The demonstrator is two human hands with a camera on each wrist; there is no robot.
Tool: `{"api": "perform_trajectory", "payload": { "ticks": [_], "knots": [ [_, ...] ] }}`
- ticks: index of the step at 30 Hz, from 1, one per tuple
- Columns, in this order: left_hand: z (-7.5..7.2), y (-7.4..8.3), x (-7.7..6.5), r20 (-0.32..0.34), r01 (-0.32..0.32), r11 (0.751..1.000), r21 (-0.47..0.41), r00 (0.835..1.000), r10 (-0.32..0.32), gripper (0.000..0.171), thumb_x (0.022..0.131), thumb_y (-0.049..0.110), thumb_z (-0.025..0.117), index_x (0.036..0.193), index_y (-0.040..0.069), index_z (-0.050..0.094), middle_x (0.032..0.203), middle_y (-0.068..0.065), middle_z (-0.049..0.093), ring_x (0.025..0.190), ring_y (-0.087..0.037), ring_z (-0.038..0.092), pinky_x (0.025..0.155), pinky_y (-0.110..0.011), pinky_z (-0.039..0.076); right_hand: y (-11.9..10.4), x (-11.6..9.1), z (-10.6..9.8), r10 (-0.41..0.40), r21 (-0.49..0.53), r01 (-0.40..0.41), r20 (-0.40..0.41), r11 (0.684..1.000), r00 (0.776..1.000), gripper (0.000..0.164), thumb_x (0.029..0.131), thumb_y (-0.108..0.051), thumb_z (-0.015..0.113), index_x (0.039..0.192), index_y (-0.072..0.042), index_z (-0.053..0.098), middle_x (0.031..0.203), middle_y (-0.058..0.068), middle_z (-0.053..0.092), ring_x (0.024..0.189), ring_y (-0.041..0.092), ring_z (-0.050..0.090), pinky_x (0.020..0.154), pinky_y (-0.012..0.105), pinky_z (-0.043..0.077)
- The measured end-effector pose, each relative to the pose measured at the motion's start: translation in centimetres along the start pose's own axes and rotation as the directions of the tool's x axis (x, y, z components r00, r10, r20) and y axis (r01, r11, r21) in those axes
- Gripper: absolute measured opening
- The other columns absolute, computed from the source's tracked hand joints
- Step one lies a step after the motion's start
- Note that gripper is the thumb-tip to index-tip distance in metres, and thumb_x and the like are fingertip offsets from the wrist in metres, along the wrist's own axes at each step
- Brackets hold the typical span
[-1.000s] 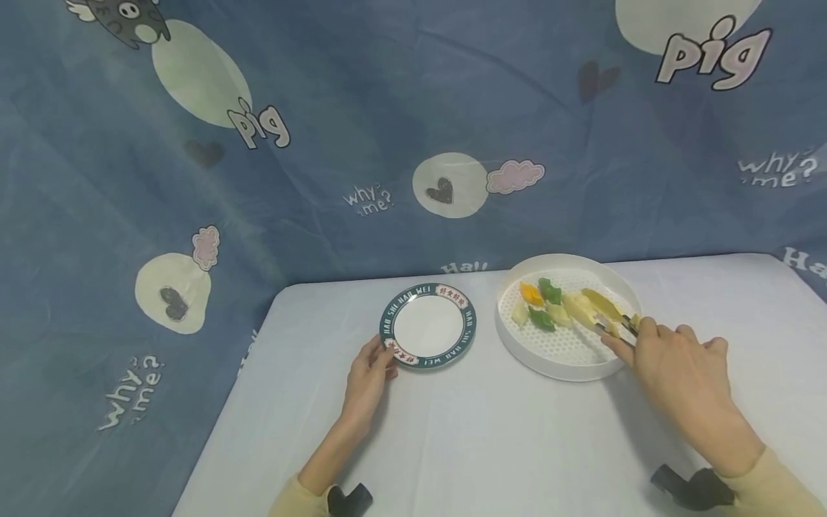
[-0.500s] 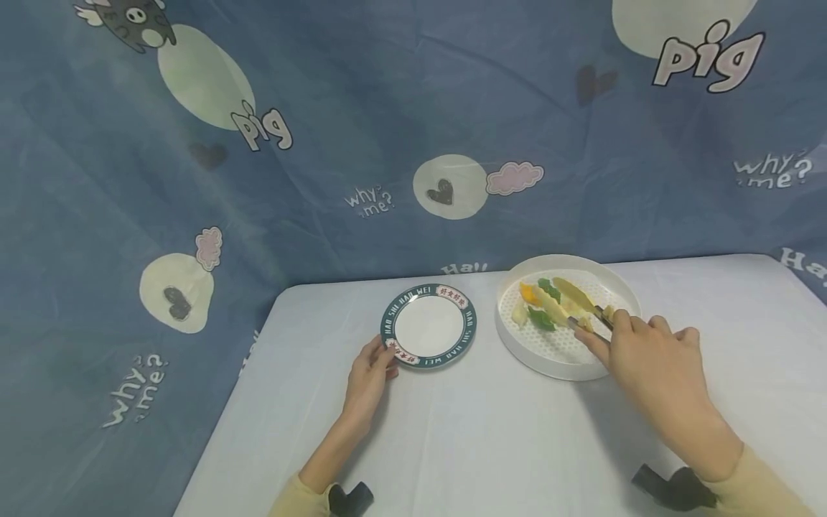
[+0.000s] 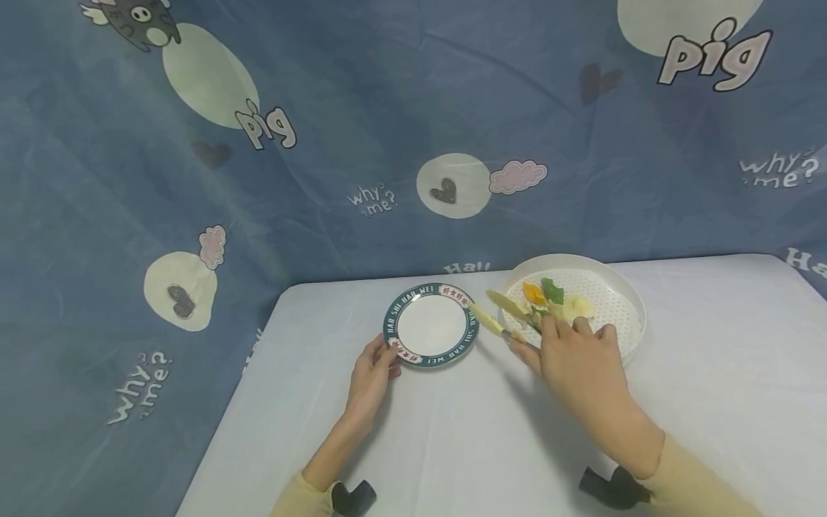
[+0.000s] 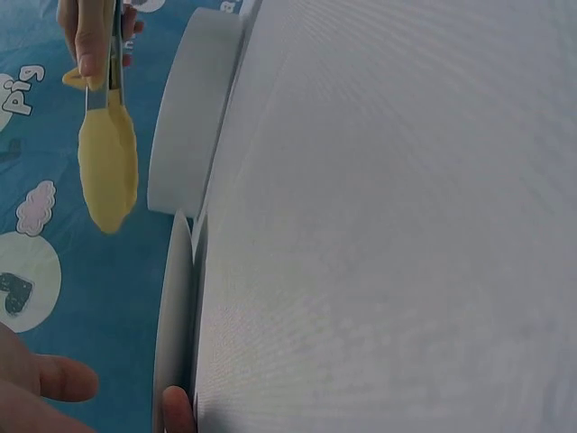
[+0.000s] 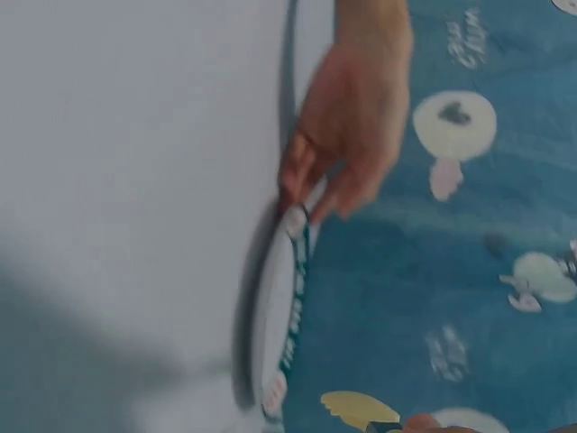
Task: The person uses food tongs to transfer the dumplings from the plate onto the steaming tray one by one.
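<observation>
My left hand (image 3: 371,377) pinches the near-left rim of a small white plate (image 3: 431,324) with a green lettered border. In the right wrist view, its thumb and fingers meet at the plate's (image 5: 278,307) edge. My right hand (image 3: 584,377) grips tongs (image 3: 513,305) with yellow paddle-shaped tips. The tips are spread apart and point left, one overlapping the plate's right rim in the head view. In the left wrist view, the tongs (image 4: 108,171) hang above the level of the plate. Nothing distinct shows between the tips.
Right of the plate stands a round white tray (image 3: 625,309) with a dotted floor. It holds an orange piece (image 3: 533,293), a green piece (image 3: 552,290) and pale yellow pieces (image 3: 577,306), partly covered by my right hand. A blue printed cloth (image 3: 336,129) hangs behind the white table (image 3: 446,438).
My right hand has carried the tongs leftward from over the tray's right side to between tray and plate. My left hand and the plate have stayed put.
</observation>
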State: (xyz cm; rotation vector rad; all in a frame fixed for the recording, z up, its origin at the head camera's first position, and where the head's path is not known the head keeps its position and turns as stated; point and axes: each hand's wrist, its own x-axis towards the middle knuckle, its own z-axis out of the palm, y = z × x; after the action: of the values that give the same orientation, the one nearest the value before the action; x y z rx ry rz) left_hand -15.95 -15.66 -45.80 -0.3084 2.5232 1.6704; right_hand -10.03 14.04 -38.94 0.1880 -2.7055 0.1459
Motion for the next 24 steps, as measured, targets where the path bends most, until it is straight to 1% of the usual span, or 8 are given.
{"api": "perform_trajectory", "payload": {
  "ticks": [5, 8, 11, 14, 15, 19, 24],
  "knots": [
    [0.0, 0.0, 0.0, 0.001, 0.003, 1.000, 0.005, 1.000, -0.003, 0.066, 0.112, 0.030, 0.049, 0.166, -0.003, 0.030, 0.159, -0.024, 0.054, 0.132, -0.030, 0.066, 0.113, -0.040, 0.060, -2.6, 0.2, 2.0, -0.039, -0.017, 0.039, -0.009, 0.999, 0.999, 0.055, 0.095, -0.057, 0.075, 0.091, -0.003, 0.066, 0.070, 0.011, 0.061, 0.073, 0.033, 0.060, 0.064, 0.046, 0.043],
    [0.1, 0.0, 0.0, -0.003, 0.006, 1.000, 0.013, 1.000, -0.006, 0.066, 0.112, 0.031, 0.049, 0.166, -0.002, 0.030, 0.159, -0.024, 0.054, 0.132, -0.030, 0.066, 0.113, -0.039, 0.060, -4.2, 0.5, 3.2, -0.048, -0.035, 0.049, 0.009, 0.998, 0.999, 0.056, 0.095, -0.059, 0.074, 0.091, -0.004, 0.066, 0.071, 0.010, 0.061, 0.073, 0.030, 0.057, 0.067, 0.044, 0.045],
    [0.0, 0.0, 0.0, -0.004, 0.009, 1.000, 0.011, 1.000, -0.009, 0.066, 0.112, 0.031, 0.049, 0.166, -0.002, 0.031, 0.158, -0.024, 0.055, 0.131, -0.030, 0.067, 0.112, -0.039, 0.061, -5.7, 0.9, 4.4, -0.059, -0.034, 0.060, 0.026, 0.998, 0.998, 0.056, 0.096, -0.059, 0.073, 0.090, -0.004, 0.065, 0.072, 0.009, 0.061, 0.073, 0.026, 0.055, 0.068, 0.040, 0.045],
    [0.0, -0.1, 0.0, 0.000, 0.007, 1.000, 0.005, 1.000, -0.007, 0.066, 0.112, 0.031, 0.049, 0.166, -0.002, 0.031, 0.158, -0.024, 0.055, 0.130, -0.030, 0.067, 0.112, -0.039, 0.061, -6.8, 1.4, 5.4, -0.072, -0.019, 0.073, 0.033, 0.997, 0.997, 0.053, 0.098, -0.057, 0.071, 0.091, -0.004, 0.065, 0.072, 0.008, 0.061, 0.071, 0.023, 0.052, 0.066, 0.036, 0.044],
    [0.0, -0.1, 0.0, 0.001, 0.007, 1.000, 0.004, 1.000, -0.007, 0.066, 0.112, 0.032, 0.049, 0.166, -0.002, 0.031, 0.158, -0.024, 0.055, 0.130, -0.029, 0.067, 0.113, -0.040, 0.060, -7.1, 1.5, 5.8, -0.070, -0.015, 0.071, 0.035, 0.997, 0.997, 0.053, 0.099, -0.056, 0.071, 0.090, -0.005, 0.065, 0.072, 0.008, 0.062, 0.071, 0.022, 0.051, 0.064, 0.035, 0.044],
    [0.0, -0.1, 0.1, 0.004, 0.010, 1.000, -0.003, 1.000, -0.010, 0.066, 0.112, 0.032, 0.049, 0.166, -0.002, 0.031, 0.157, -0.024, 0.056, 0.129, -0.029, 0.068, 0.113, -0.041, 0.060, -7.6, 1.7, 7.1, -0.057, -0.007, 0.057, 0.012, 0.998, 0.998, 0.052, 0.100, -0.055, 0.070, 0.097, -0.003, 0.067, 0.077, 0.010, 0.068, 0.071, 0.022, 0.051, 0.063, 0.035, 0.046],
    [-0.1, -0.1, 0.1, 0.000, 0.013, 1.000, -0.016, 1.000, -0.013, 0.066, 0.112, 0.031, 0.050, 0.166, -0.003, 0.032, 0.155, -0.024, 0.057, 0.127, -0.028, 0.068, 0.113, -0.040, 0.060, -7.8, 1.3, 7.6, -0.029, 0.006, 0.029, 0.042, 1.000, 0.999, 0.055, 0.099, -0.056, 0.070, 0.104, -0.001, 0.070, 0.083, 0.012, 0.074, 0.075, 0.024, 0.055, 0.071, 0.043, 0.050]
  ]
}}
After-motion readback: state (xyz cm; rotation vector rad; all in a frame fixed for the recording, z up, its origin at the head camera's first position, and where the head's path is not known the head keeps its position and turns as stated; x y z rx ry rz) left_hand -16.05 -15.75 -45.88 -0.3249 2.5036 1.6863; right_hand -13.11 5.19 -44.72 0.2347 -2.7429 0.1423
